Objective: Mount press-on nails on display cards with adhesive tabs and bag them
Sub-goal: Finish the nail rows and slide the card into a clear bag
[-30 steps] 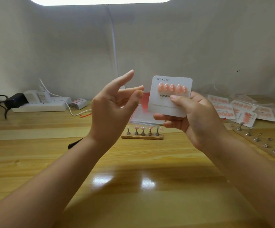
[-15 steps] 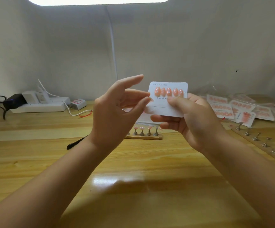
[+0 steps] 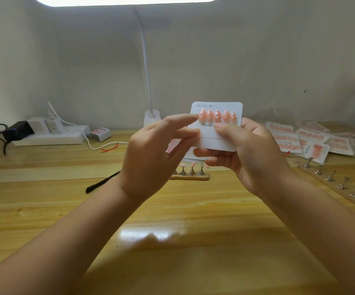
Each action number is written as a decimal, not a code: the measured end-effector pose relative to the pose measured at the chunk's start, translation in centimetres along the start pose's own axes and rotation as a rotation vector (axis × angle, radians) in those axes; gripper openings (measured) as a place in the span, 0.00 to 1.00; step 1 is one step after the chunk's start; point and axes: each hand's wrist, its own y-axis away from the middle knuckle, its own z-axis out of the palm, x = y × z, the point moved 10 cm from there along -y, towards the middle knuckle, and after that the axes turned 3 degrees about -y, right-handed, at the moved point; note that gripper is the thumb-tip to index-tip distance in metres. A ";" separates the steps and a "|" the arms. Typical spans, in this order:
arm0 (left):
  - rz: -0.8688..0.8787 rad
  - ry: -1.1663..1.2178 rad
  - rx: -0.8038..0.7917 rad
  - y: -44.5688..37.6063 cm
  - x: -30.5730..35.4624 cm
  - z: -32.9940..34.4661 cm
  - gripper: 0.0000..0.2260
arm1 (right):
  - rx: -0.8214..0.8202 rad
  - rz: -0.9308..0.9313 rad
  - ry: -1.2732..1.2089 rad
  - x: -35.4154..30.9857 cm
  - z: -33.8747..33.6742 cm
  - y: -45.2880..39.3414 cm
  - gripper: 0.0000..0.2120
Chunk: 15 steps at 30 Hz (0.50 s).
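Five nails (image 3: 217, 116) on card (image 3: 221, 143), right hand (image 3: 251, 152) pinching

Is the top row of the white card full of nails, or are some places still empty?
Full: five pink nails fill the top row of the card, which the right hand holds.

The desk (image 3: 44, 209) under the hands is varnished wood, shiny enough to mirror the lamp. The card (image 3: 219, 143) in the right hand (image 3: 251, 154) looks like matt white paper, the nails (image 3: 217, 116) on it glossy pink. Metal pegs (image 3: 329, 177) right of that hand.
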 end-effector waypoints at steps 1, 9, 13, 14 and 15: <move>0.021 -0.020 -0.002 0.1 0.1 0.1 0.14 | 0.001 -0.004 -0.001 0.0 0.0 0.0 0.05; 0.135 -0.075 -0.067 0.6 0.4 1.0 0.11 | 0.015 0.002 0.003 0.6 -0.4 -0.4 0.06; 0.085 -0.019 -0.114 0.4 0.2 1.3 0.10 | 0.031 0.020 0.011 1.0 -0.7 -0.5 0.06; 0.013 0.042 -0.111 0.2 -0.3 1.3 0.11 | 0.038 0.027 0.011 1.1 -0.9 -0.6 0.06; -0.084 0.107 -0.097 0.0 -0.9 1.2 0.12 | 0.046 0.034 0.012 1.2 -1.0 -0.6 0.06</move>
